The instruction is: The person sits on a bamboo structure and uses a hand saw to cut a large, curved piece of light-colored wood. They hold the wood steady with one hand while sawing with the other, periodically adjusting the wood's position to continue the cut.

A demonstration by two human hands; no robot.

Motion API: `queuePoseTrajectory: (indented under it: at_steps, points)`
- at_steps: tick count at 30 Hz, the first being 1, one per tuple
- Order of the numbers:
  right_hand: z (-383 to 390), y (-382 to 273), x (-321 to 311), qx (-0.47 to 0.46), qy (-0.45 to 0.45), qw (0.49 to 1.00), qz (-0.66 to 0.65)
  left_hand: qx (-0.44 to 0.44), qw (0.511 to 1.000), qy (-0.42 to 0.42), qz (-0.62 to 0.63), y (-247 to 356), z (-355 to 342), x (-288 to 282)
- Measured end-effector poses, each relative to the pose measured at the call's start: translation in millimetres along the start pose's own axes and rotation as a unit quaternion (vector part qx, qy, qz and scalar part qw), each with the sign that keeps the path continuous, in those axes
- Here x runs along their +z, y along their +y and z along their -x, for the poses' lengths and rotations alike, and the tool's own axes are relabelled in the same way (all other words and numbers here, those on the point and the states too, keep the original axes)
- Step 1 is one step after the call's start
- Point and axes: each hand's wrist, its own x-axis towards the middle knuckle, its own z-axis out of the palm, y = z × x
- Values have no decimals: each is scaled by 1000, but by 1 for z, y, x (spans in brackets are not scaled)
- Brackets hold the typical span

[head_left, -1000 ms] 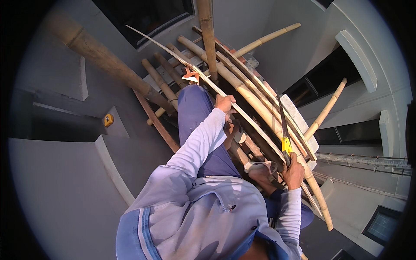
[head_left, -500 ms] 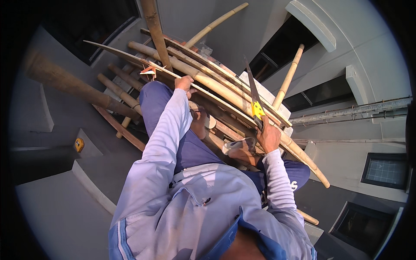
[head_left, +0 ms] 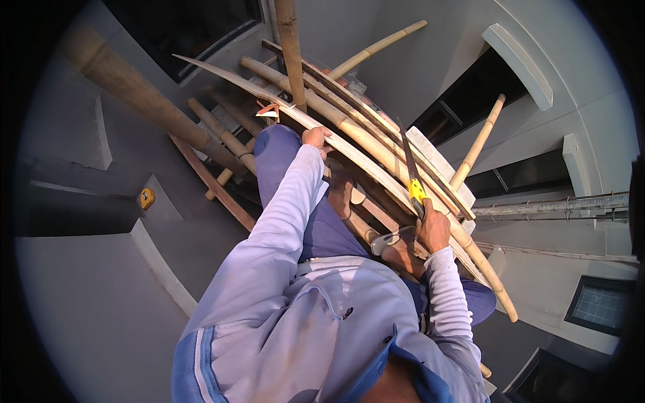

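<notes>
A long thin wooden board (head_left: 363,163) slants from the far left down toward the near right, in front of my bent legs. My left hand (head_left: 316,139) is closed on its edge, fingers curled over it. My right hand (head_left: 434,230) grips the handle of a handsaw (head_left: 414,181) with a yellow and black grip. The dark blade points away from me, crossing over the board and the bamboo behind it. Whether its teeth touch the wood I cannot tell. A thick bamboo pole (head_left: 353,129) lies just beyond the board.
An upright bamboo pole (head_left: 289,54) stands beyond the board, and a thicker one (head_left: 134,104) slants at the left. More bamboo and planks lie under my feet. A yellow tape measure (head_left: 146,198) rests on a ledge at the left. Grey walls with windows (head_left: 517,171) surround the scaffold.
The whole view has shifted, so the scene sits further right and lower. The board is tilted so more of its face shows. Both hands keep their holds.
</notes>
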Motion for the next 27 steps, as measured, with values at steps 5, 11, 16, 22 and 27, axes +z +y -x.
queuePoseTrajectory:
  at_steps: [5,11,16,22,27]
  points:
    - [2,-12,7,1,-39,999,-8,-13,999,48,2,-10,-6,-22]
    - [15,-12,-23,6,-7,1000,-9,15,999,21,-20,8,25,-11]
    - [30,-11,-97,-16,-29,997,-71,-11,996,-75,35,52,79,-1]
    - [-22,64,-140,9,-154,959,-238,14,987,-107,117,83,177,-5]
    - [-114,139,-75,81,-144,981,-99,13,985,-119,125,99,244,-4]
